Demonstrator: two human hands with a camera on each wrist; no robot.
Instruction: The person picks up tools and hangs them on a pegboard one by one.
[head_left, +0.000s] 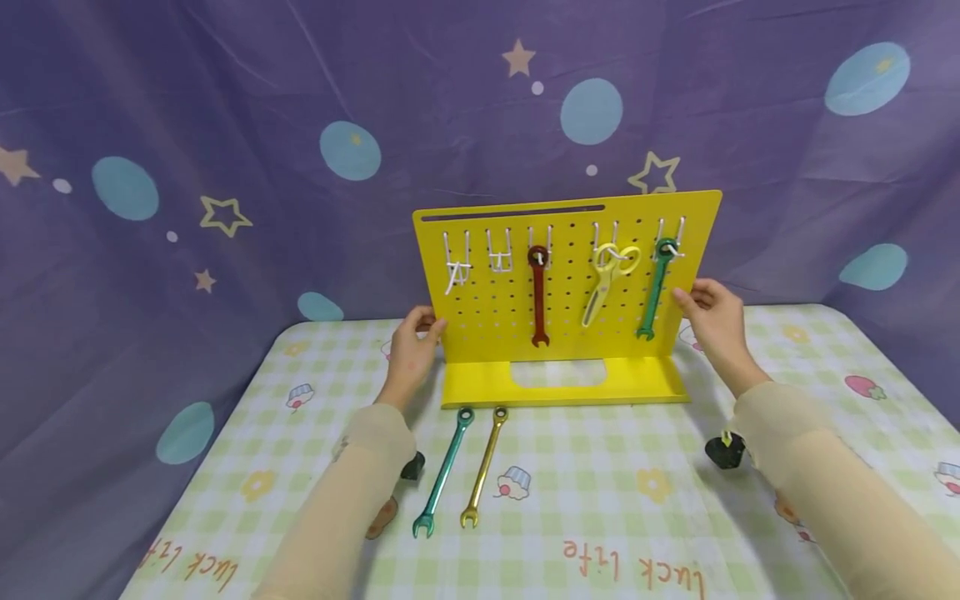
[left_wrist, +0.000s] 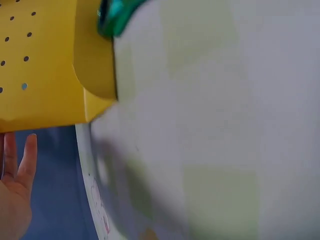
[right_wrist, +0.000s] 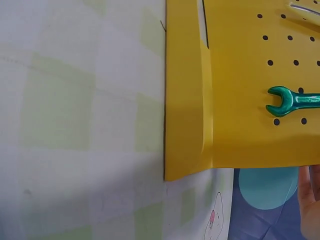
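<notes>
A yellow pegboard [head_left: 558,325] stands upright on its base tray. My left hand [head_left: 411,350] grips its left side edge, thumb in front and fingers partly hidden behind. On the opposite edge, my right hand [head_left: 716,325] holds the board the same way. From white hooks hang a dark red wrench [head_left: 538,300], light yellow scissors [head_left: 600,292] and a green wrench [head_left: 656,292], whose jaw end also shows in the right wrist view. The two hook sets [head_left: 457,271] at the left carry no tool. Before the tray lie a teal wrench [head_left: 446,475] and a gold wrench [head_left: 484,468].
A green-and-white checked cloth [head_left: 585,508] covers the table. Small black objects lie near each forearm, one [head_left: 725,451] on the right and one [head_left: 412,467] on the left. Behind the table hangs a purple curtain [head_left: 465,92] with stars and blue ovals.
</notes>
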